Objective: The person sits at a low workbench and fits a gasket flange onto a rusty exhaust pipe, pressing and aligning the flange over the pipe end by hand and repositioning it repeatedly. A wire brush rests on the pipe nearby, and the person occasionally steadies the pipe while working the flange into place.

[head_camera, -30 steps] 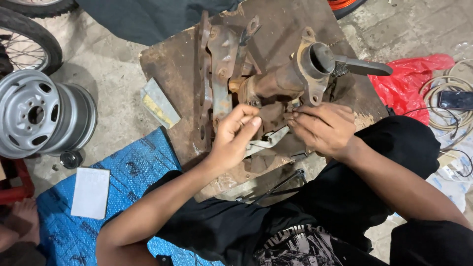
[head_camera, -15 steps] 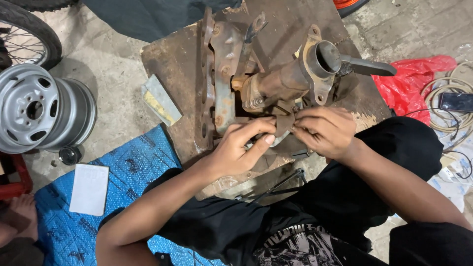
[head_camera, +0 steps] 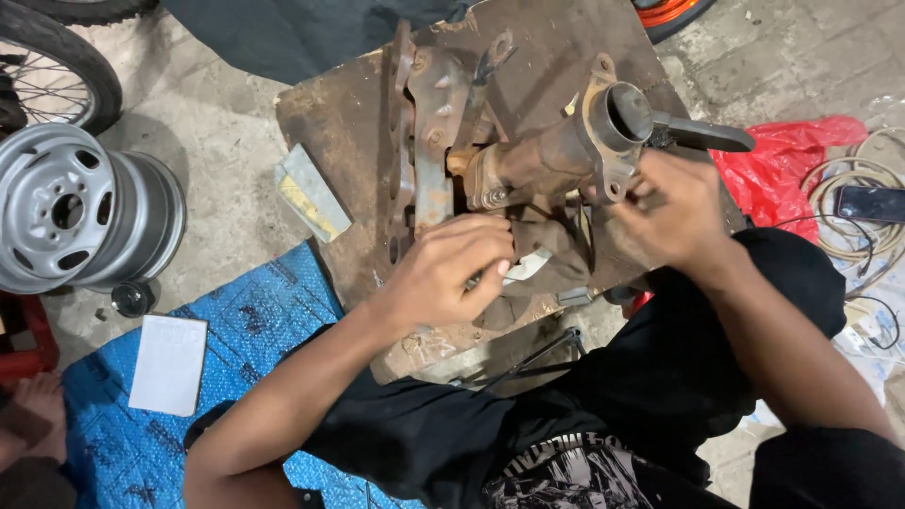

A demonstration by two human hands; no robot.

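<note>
A rusty metal car part (head_camera: 528,170) with a round flanged pipe opening lies on a brown rusted plate (head_camera: 349,123) on the floor. My left hand (head_camera: 443,278) is closed around something small and pale under the part's pipe section. My right hand (head_camera: 674,207) is raised to the flange at the pipe's end, fingers curled against it; it looks blurred. A dark flat tool handle (head_camera: 702,137) sticks out to the right of the flange. What my right fingers grip is hidden.
A silver wheel rim (head_camera: 80,217) lies at left beside a spoked tyre (head_camera: 52,71). A blue sheet (head_camera: 236,320) carries a white paper (head_camera: 168,363). A red plastic bag (head_camera: 787,165), coiled cable and a phone (head_camera: 867,203) sit at right. A bare foot (head_camera: 33,405) shows lower left.
My right hand moved up and right from the part's lower middle to the flange. My left hand slid slightly down and stayed closed under the pipe.
</note>
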